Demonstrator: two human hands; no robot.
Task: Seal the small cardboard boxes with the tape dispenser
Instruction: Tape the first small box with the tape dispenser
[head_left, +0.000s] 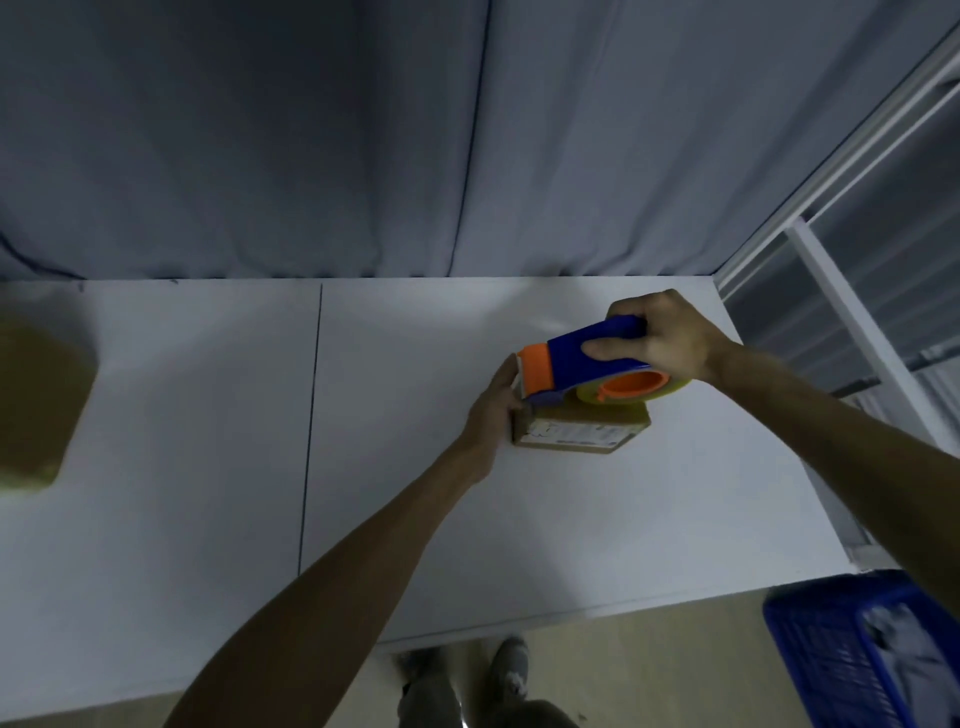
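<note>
Blurred box (41, 400): far left on the table (208, 415).
Left hand (493, 410): fingers closed against the small box's left end, steadying it.
Small box (579, 432): lies flat on the table, under the dispenser.
Tape dispenser (597, 364): nose at the box's left edge.
Right hand (660, 338): fingers wrapped around the blue handle.
Blue crate (831, 654): on the floor, lower right.

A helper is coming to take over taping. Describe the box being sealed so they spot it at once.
Start at the white table and go to its far right part. There a small cardboard box lies flat under the blue and orange tape dispenser. Unlike the blurred brown box at the left edge, it shows a white printed label.
</note>
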